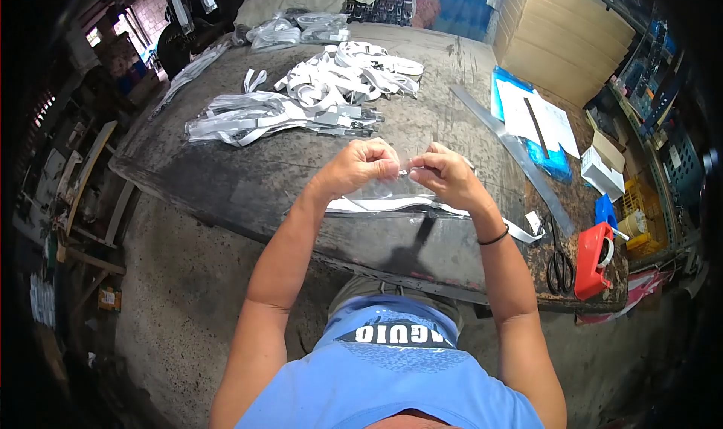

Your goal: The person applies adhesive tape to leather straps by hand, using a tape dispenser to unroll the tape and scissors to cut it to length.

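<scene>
My left hand [360, 167] and my right hand [446, 176] are close together over the near part of the table, both closed in a pinch. Between them is thin clear film that looks like a plastic bag [374, 191], with a small whitish bit at the fingertips. What exactly that bit is, I cannot make out. Just below my hands, a white strap [399, 204] lies across the table, and its end reaches right past my wrist. My fingers hide part of the film.
Beyond my hands lie a heap of white straps [324, 82] and bagged straps [263, 119]. On the right are a long metal ruler [520, 154], papers [553, 124], black scissors [559, 269], a red tape dispenser [592, 267] and a cardboard box [561, 41]. The table's near edge faces me.
</scene>
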### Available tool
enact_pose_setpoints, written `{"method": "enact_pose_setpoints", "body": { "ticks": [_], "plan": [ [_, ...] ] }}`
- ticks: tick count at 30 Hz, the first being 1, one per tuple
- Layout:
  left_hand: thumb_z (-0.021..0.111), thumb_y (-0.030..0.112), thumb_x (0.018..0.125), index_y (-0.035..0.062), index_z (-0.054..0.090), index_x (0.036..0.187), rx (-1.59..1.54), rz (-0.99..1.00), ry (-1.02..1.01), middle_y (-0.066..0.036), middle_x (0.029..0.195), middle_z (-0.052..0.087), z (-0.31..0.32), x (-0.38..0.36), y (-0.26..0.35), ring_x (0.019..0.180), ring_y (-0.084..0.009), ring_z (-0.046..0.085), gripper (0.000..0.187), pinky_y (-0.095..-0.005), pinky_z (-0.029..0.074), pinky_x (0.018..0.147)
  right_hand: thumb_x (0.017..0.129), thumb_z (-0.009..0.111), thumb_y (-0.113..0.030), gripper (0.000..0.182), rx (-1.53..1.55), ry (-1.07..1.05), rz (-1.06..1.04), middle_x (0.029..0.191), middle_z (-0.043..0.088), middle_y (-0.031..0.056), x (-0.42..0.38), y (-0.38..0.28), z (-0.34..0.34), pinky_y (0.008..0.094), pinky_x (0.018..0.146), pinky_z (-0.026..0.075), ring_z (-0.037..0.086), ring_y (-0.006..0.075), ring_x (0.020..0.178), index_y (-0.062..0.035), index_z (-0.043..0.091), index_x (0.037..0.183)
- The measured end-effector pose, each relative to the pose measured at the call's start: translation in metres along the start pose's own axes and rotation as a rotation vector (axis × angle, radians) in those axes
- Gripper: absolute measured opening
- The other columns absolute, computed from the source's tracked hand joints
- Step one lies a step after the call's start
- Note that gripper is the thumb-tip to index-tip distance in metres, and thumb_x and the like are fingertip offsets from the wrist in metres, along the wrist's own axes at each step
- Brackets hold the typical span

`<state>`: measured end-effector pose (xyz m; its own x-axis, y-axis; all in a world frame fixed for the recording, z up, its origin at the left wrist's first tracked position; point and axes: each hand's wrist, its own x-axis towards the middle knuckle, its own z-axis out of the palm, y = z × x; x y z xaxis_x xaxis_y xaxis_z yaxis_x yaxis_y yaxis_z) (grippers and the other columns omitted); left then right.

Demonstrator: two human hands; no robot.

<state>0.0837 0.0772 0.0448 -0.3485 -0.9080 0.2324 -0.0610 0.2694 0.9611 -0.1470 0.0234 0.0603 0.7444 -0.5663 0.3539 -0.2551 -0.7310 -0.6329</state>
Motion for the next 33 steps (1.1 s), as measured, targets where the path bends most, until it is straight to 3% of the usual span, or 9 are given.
{"method": "enact_pose_setpoints", "body": {
  "ticks": [2,8,13,20,33],
  "plan": [
    [0.068,0.020,0.090,0.0019,0.067,0.086,-0.109,-0.046,0.084,-0.004,0.086,0.064,0.002,0.000,0.004,0.078,-0.0103,0.062,0.019,-0.0250,0.052,0.071,0.087,0.065,-0.014,0.015,0.000,0.083,-0.028,0.079,0.052,0.0095,0.000,0.004,0.004,0.0340,0.069,0.045,0.056,0.0243,0.076,-0.0056,0.068,0.100],
    [0.068,0.021,0.091,0.0009,0.066,0.085,-0.049,-0.105,0.182,-0.005,0.077,0.067,-0.006,-0.003,0.003,0.070,-0.0103,0.063,0.021,-0.0258,0.053,0.069,0.085,0.063,-0.007,0.010,0.071,0.283,-0.029,0.079,0.053,0.0096,-0.003,-0.008,-0.005,0.0339,0.069,0.045,0.055,0.0242,0.077,-0.0021,0.066,0.093],
    [0.068,0.020,0.090,0.0010,0.067,0.086,0.028,-0.095,0.169,-0.005,0.083,0.065,-0.004,-0.005,0.006,0.074,-0.0110,0.063,0.019,-0.0266,0.054,0.069,0.087,0.063,-0.009,0.010,0.013,0.335,-0.057,0.079,0.054,0.0095,-0.002,-0.012,-0.006,0.0341,0.068,0.046,0.055,0.0236,0.074,-0.0018,0.066,0.094],
    [0.067,0.018,0.090,0.0002,0.068,0.085,0.081,-0.093,0.158,-0.005,0.093,0.060,0.000,-0.004,0.009,0.077,-0.0116,0.063,0.018,-0.0260,0.054,0.069,0.085,0.063,-0.008,0.008,-0.037,0.319,-0.029,0.080,0.053,0.0105,-0.001,-0.015,-0.003,0.0347,0.067,0.047,0.056,0.0260,0.074,-0.0035,0.065,0.092],
    [0.070,0.022,0.089,-0.0008,0.069,0.094,0.218,-0.127,0.122,-0.004,0.092,0.062,0.006,0.001,0.023,0.072,-0.0099,0.061,0.024,-0.0243,0.053,0.060,0.086,0.063,-0.011,0.008,-0.122,0.277,-0.096,0.082,0.053,0.0117,0.005,-0.017,0.000,0.0386,0.068,0.049,0.060,0.0309,0.076,-0.0064,0.065,0.092]
  ]
}}
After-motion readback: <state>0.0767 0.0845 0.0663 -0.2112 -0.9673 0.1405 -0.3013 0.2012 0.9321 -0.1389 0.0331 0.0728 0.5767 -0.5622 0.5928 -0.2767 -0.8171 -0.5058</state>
